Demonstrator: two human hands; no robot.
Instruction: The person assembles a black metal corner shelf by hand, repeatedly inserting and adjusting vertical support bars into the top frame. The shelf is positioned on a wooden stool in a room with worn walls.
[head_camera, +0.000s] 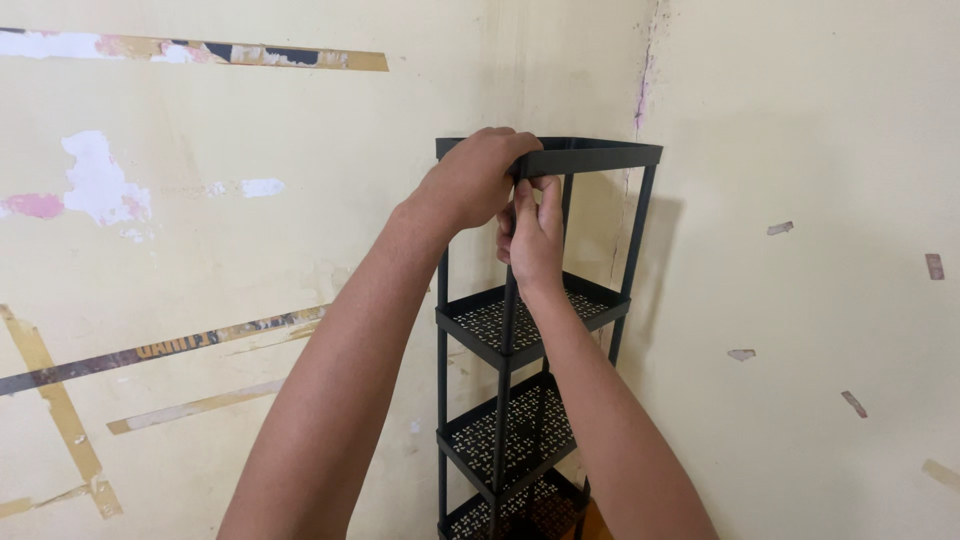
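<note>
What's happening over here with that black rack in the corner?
A person is working on a tall black shelf rack that stands in the corner of a room with yellowish, patchy walls. The left hand grips the front rim of the top shelf from above. The right hand is wrapped around the front upright post just beneath that rim. Three perforated shelves below are in place and hold nothing that can be seen.
</note>
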